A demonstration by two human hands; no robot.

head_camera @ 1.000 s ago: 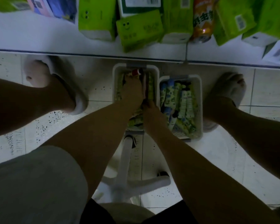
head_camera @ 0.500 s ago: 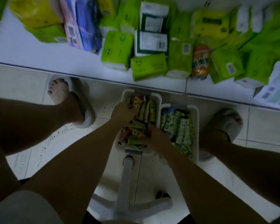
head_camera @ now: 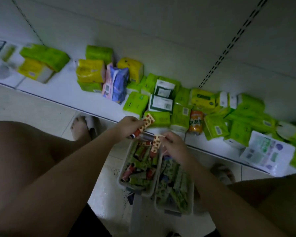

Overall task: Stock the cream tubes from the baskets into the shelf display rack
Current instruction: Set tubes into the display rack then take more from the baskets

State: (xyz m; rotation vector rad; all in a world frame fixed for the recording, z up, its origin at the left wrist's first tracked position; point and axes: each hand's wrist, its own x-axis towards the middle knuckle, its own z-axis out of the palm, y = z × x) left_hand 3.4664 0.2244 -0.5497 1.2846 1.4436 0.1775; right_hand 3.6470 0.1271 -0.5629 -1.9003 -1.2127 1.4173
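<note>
Two white baskets stand side by side on the floor between my feet. The left basket (head_camera: 122,183) holds green and red cream tubes; the right basket (head_camera: 191,195) holds green and blue ones. My left hand (head_camera: 126,126) is raised above the baskets, shut on a cream tube with an orange spotted pattern (head_camera: 146,124). My right hand (head_camera: 173,145) is beside it, shut on a second spotted cream tube (head_camera: 155,142) that hangs down over the left basket. The display rack is out of view.
A low white shelf (head_camera: 61,98) runs across the view with green and yellow tissue packs (head_camera: 91,71), a blue pack (head_camera: 117,82) and an orange can (head_camera: 196,122). A white back panel with slotted uprights rises behind. A stool base (head_camera: 136,209) lies below the baskets.
Both hands have come up out of the baskets, each with a spotted tube. The view has tilted upward, so more of the shelf and back panel shows.
</note>
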